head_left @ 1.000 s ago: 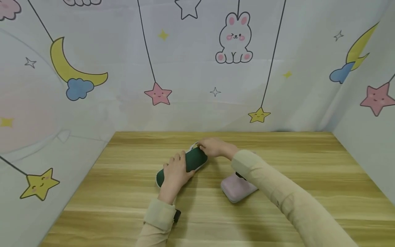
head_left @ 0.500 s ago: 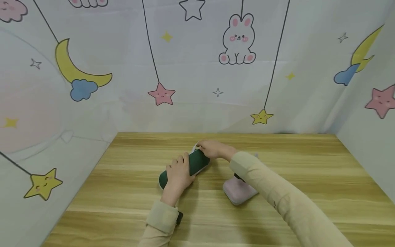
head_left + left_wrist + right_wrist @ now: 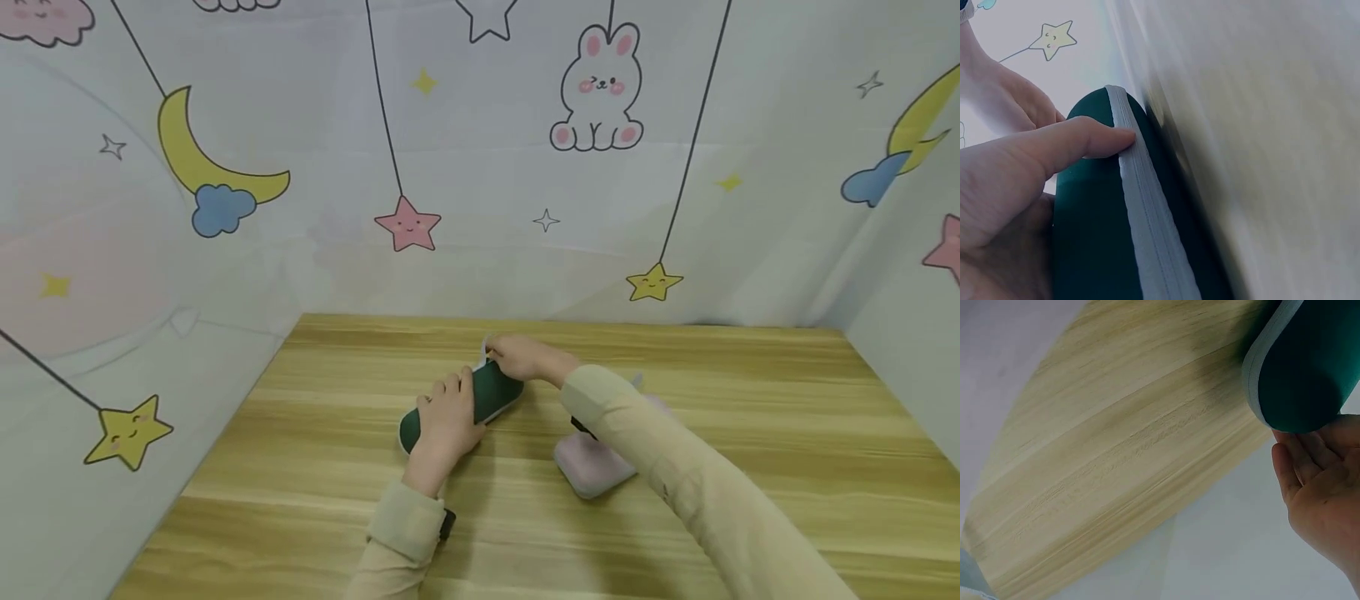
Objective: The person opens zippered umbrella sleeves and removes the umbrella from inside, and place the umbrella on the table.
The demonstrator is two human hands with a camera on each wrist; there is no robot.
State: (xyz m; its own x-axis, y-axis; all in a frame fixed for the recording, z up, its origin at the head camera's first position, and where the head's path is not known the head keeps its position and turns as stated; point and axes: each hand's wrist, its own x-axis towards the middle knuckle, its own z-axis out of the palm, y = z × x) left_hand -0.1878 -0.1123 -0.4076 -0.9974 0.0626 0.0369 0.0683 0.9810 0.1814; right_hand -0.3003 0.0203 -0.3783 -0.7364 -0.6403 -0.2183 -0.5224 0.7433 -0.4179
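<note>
Green case [image 3: 498,392] gripped by L hand [image 3: 448,416], R hand [image 3: 521,357] @ far end, grip unclear.

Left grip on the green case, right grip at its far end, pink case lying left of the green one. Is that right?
Not quite: the pink case lies to the right of the green case, partly hidden by the right sleeve, as the head view shows. The rest is right: left grip on the green case, right grip at its far end.

Cream long sleeves [image 3: 705,479], wide pale cuffs [image 3: 407,521], small black wrist pieces [image 3: 447,525]
</note>
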